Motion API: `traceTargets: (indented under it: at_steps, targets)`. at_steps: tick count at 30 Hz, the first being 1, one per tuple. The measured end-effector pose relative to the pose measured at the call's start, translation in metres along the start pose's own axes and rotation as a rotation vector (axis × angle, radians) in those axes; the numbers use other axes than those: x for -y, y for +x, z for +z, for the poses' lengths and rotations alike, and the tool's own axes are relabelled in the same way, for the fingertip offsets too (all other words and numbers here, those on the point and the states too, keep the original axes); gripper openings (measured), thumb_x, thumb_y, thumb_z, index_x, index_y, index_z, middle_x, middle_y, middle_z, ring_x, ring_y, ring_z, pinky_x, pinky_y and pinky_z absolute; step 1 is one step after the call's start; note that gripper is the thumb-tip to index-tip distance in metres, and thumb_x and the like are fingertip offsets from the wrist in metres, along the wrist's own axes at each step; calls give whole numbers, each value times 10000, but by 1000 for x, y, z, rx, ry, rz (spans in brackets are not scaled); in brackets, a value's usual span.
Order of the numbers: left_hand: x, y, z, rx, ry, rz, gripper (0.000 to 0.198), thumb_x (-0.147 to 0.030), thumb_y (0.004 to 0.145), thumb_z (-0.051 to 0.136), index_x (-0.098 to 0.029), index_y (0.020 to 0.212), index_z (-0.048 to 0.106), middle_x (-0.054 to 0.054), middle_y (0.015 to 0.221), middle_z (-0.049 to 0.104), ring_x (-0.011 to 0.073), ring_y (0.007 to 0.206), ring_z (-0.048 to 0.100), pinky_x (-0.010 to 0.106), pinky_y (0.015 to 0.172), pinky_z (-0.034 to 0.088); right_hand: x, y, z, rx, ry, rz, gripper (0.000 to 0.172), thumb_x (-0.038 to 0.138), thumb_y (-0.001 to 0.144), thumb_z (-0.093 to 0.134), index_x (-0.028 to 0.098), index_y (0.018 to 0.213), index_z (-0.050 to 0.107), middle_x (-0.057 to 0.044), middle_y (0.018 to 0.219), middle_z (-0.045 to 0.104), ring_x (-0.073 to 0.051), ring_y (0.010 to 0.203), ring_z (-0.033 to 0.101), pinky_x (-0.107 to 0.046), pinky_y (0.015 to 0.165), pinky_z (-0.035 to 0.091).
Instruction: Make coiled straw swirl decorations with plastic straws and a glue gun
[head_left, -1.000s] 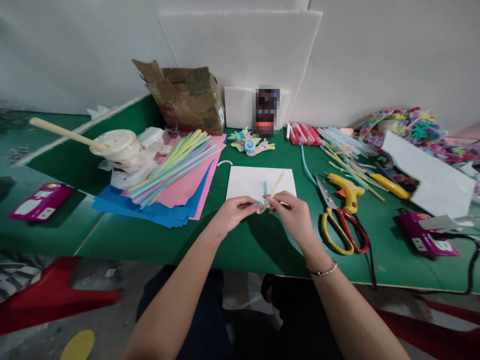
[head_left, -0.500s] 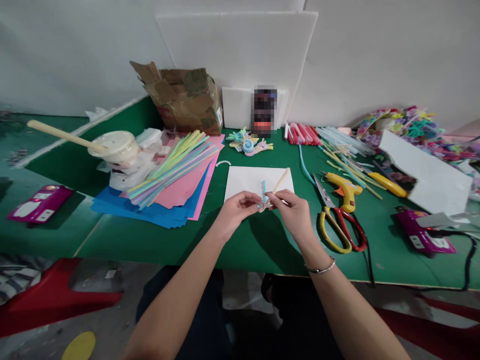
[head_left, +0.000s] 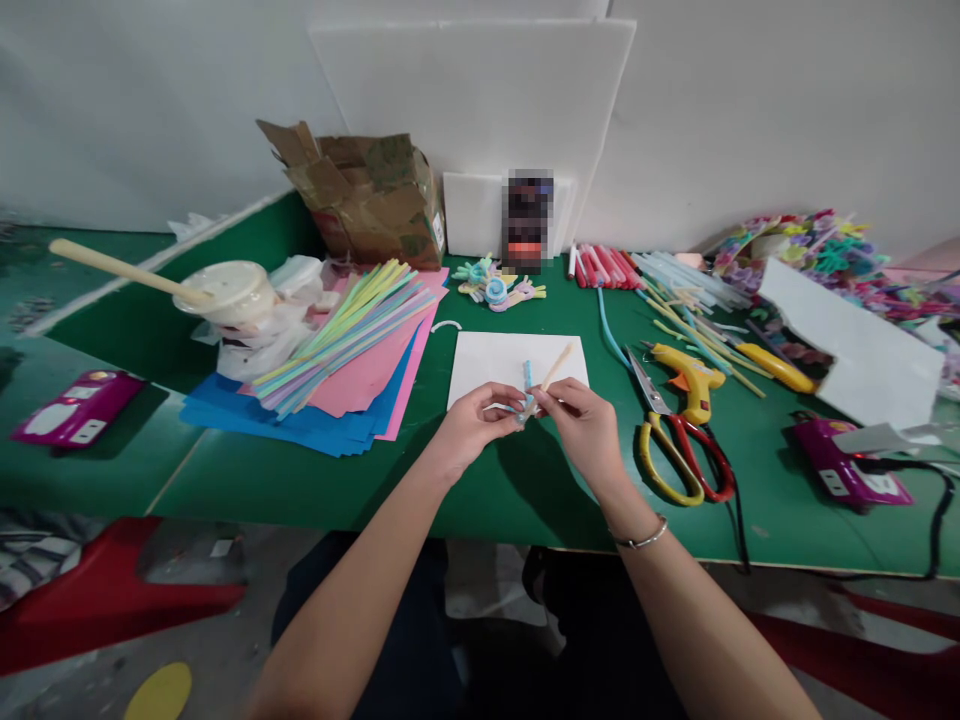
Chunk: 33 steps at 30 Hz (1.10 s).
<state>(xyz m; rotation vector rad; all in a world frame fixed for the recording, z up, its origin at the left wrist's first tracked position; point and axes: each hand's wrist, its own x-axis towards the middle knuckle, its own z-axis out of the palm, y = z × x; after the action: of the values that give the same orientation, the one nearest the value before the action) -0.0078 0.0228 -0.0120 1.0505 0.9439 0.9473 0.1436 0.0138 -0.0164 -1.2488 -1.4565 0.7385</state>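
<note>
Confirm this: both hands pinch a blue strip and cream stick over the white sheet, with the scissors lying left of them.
One slip: the head view shows the scissors lying right of the right hand, not left. With the left hand, it does pinch the blue strip and cream stick over the white sheet.

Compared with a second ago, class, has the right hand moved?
No. The right hand, pinching the stick, stays at the white sheet's near edge, beside the scissors.
</note>
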Motion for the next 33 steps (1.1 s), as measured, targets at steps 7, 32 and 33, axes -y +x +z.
traceTargets:
  at_steps: [7, 32, 33]
  targets:
    - [-4, -1, 0, -45, 104, -45, 163, -89, 593, 665, -160, 723, 596, 3, 803, 618, 134, 752, 599, 285, 744, 445, 1, -3, 4, 29, -53, -34, 227, 320, 799, 590, 205, 610, 640, -24, 662, 602, -141, 603, 554, -266, 592, 449]
    - [-7, -8, 0, -373, 496, 429, 203, -49, 716, 563, -211, 776, 671, 14, 798, 711, 167, 746, 652, 270, 666, 493, 5, -11, 8, 244, -17, -300, 255, 163, 863, 493, 261, 992, 690, -52, 930, 683, -157, 868, 635, -300, 771, 517]
    - [-7, -8, 0, -383, 525, 452, 205, -46, 717, 562, -209, 784, 667, 10, 805, 713, 162, 746, 655, 266, 668, 498, 6, -11, 7, 261, 40, -247, 251, 167, 864, 488, 257, 984, 690, -49, 923, 685, -159, 871, 635, -306, 775, 515]
